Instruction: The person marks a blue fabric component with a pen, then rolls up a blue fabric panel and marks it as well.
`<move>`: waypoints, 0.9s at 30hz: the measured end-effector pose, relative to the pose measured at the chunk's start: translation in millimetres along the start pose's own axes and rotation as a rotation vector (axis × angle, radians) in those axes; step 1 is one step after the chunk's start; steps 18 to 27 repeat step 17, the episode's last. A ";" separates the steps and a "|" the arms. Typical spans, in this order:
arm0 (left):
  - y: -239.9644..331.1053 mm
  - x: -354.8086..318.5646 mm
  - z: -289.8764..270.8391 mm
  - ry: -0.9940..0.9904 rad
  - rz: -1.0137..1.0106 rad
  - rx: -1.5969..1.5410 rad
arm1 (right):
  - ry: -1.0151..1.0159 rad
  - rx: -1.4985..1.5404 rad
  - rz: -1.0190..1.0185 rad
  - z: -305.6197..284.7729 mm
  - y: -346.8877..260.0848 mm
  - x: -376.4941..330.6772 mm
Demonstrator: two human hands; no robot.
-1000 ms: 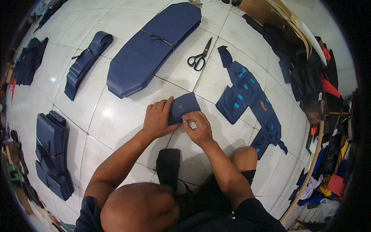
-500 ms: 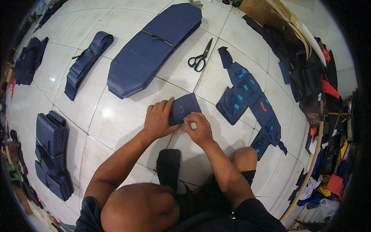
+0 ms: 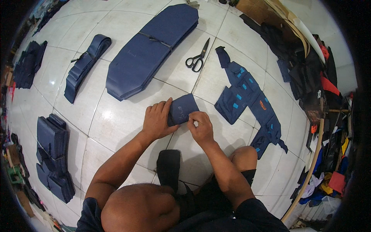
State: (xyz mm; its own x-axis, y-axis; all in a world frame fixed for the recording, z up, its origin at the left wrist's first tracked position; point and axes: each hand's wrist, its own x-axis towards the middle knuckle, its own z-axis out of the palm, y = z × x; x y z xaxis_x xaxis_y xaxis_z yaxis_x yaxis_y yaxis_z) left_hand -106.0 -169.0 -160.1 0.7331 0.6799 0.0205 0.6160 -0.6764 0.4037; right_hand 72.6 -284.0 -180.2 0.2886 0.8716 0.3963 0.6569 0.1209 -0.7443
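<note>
A small dark blue piece of fabric (image 3: 184,106), four-sided and marked with light lines, lies in front of me over the floor tiles. My left hand (image 3: 156,120) grips it along its left side, with the thumb at the lower edge and the fingers at the upper left. At its lower right corner my right hand (image 3: 201,127) is closed in a pinch, fingertips against the surface. Whatever it pinches is too small or hidden to make out. Beyond the piece are black-handled scissors (image 3: 196,62), lying with their blades nearly together.
A large tied stack of blue panels (image 3: 150,52) lies ahead. Leftward are a tied bundle of strips (image 3: 85,65), a tied stack of pieces (image 3: 54,154) and a dark cloth pile (image 3: 30,63). Joined blue pieces with bright tabs (image 3: 251,94) spread at right, before heaped scraps (image 3: 328,178).
My right hand has shifted slightly to the right across the piece, and more light marking shows on it. My left hand keeps its hold. The whole view has shifted a little.
</note>
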 end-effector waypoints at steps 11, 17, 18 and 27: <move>-50.7 42.5 -18.7 -0.403 -0.291 -0.687 | 0.320 0.584 0.854 14.3 20.1 -60.7; -77.0 35.7 8.8 -0.732 -0.254 -0.817 | 0.308 0.874 1.224 71.8 -22.6 -60.8; -77.0 35.7 8.8 -0.732 -0.254 -0.817 | 0.308 0.874 1.224 71.8 -22.6 -60.8; -77.0 35.7 8.8 -0.732 -0.254 -0.817 | 0.308 0.874 1.224 71.8 -22.6 -60.8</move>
